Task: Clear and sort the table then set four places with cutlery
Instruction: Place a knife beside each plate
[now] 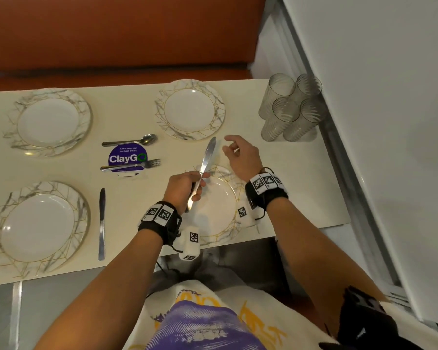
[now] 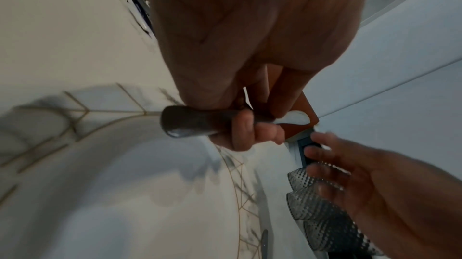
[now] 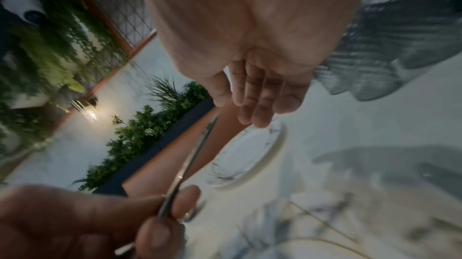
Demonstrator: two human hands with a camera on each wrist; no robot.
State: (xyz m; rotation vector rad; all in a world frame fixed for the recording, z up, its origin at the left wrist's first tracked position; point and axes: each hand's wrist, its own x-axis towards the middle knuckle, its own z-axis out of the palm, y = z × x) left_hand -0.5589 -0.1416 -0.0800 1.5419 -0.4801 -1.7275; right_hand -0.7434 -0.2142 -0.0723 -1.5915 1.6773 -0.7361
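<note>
Holding stiff, smooth, probably slippery table knife (image 1: 204, 165) by its handle, left hand (image 1: 185, 188) curled round it; right hand (image 1: 240, 157) loosely spread, empty.

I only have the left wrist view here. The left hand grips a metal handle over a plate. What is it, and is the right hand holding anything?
Observer: It is a table knife, held in the left hand, blade pointing away.
Reviewer: And the right hand?
Observer: The right hand holds nothing; its fingers are loosely spread above the table.
Reviewer: Any cutlery placed yet?
Observer: One knife lies right of the near left plate; a spoon and fork lie mid-table.
</note>
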